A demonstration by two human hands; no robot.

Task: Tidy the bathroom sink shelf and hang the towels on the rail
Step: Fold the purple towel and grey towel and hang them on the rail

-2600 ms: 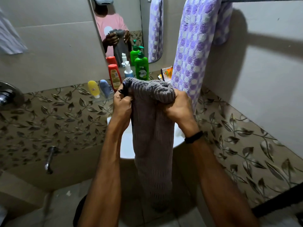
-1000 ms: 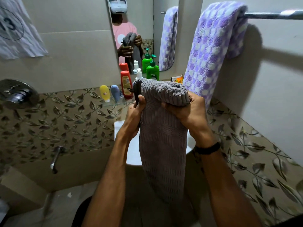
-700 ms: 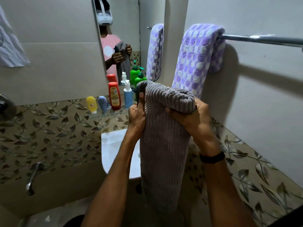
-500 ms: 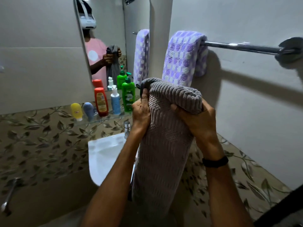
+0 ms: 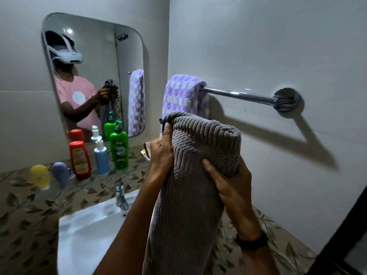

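A grey ribbed towel hangs folded from both my hands, its top fold just below the metal rail. My left hand grips its left edge and my right hand grips its right side. A purple and white checked towel is draped over the rail's left end. The rest of the rail, out to its round wall mount, is bare. On the glass shelf stand a green pump bottle, a white and blue pump bottle and a red bottle.
A yellow tube and a blue tube stand at the shelf's left end. The white sink with its chrome tap lies below. A mirror hangs above the shelf. A dark frame crosses the lower right corner.
Both hands have lifted the grey towel upward and to the right, toward the rail. The view has tilted up, so the mirror and the rail's wall mount now show.
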